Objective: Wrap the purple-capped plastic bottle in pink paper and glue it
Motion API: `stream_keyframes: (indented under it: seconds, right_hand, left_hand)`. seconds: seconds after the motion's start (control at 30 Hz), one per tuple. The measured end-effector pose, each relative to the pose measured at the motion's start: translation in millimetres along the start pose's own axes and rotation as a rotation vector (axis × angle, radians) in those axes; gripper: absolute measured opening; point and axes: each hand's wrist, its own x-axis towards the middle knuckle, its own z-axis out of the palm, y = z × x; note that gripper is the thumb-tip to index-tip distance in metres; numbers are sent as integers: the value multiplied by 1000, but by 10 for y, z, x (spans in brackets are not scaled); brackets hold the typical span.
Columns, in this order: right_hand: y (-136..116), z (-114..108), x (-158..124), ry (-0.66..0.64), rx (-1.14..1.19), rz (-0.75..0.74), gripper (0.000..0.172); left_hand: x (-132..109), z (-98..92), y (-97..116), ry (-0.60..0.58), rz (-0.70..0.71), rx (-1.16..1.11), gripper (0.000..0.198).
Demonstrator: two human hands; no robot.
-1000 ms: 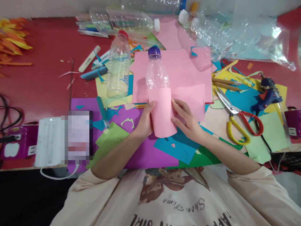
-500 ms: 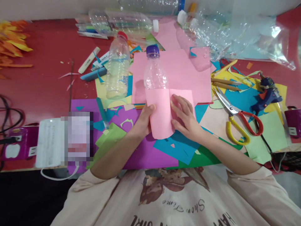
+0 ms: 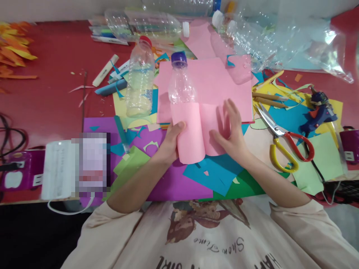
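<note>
At least five bottles (image 3: 183, 84) (image 3: 140, 82) (image 3: 151, 26) (image 3: 182, 6) (image 3: 252, 41), two hands (image 3: 171, 141) (image 3: 233, 138), one scissors (image 3: 277, 130)

A desk (image 3: 56, 74) with a red top is backed along its far edge by a plain, pale greyish wall (image 3: 56, 7). Along the left part of the front edge, a thin pale strip is exposed. Below the front left corner, a black area (image 3: 33, 231) is seen, its nature not told; below the front right corner, a pale grey surface (image 3: 349, 220) is shown. The desktop is lit softly, and a bright glint is caught near the far right corner.
</note>
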Motion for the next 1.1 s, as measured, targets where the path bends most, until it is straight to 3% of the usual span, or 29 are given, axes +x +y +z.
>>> stream_keyframes:
  seconds: [0.07, 0.17, 0.23, 0.27, 0.37, 0.53, 0.83, 0.97, 1.1]
  right_hand:
    - [9, -54, 62, 58, 206, 197, 68]
    - [-31, -164, 156, -14, 539, 478, 37]
    - [-76, -230, 192, -95, 627, 566, 18]
    - [-98, -253, 197, -114, 628, 573, 20]
    - [-153, -276, 171, -87, 597, 511, 30]
    - [-243, -240, 107, -141, 656, 409, 24]
    - [-253, -119, 38, -214, 654, 208, 20]
    - [-231, -71, 17, -201, 611, 179, 22]
    - [-205, -65, 28, -165, 576, 205, 26]
  left_hand:
    - [15, -7, 6, 56, 32, -37, 54]
    - [28, -16, 15, 107, 54, -73, 52]
    - [30, -15, 17, 103, 47, -68, 53]
    - [29, -12, 15, 91, 39, -57, 52]
    - [23, 5, -6, 25, 18, -17, 50]
    - [-5, 35, -62, -27, 9, 20, 50]
    - [-60, 106, -110, -116, 24, 83, 66]
    - [-80, 115, -112, -157, 25, 74, 61]
    - [-63, 117, -77, -167, -73, -34, 48]
